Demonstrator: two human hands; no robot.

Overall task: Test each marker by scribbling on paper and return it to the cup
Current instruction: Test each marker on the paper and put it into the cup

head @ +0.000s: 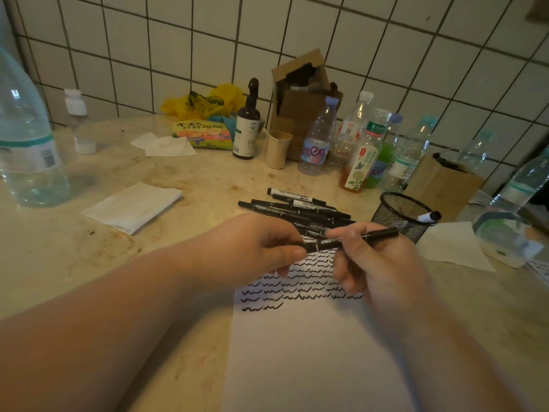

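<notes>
Both hands hold one black marker [350, 240] just above the paper [312, 352]: the left hand [255, 248] pinches its cap end, the right hand [383, 263] grips the barrel. Rows of black squiggles [291, 288] cross the sheet. A pile of markers [297, 208] lies beyond, beside the mesh cup [399, 215], which holds one marker. Bottles [361, 162] stand near the tabletop's [89, 263] far edge; their labels are too blurred to read

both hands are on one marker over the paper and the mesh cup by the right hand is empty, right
Not quite. The mesh cup is not empty: the head view shows one marker leaning at its rim. Both the left hand and right hand do hold one marker over the paper.
</notes>
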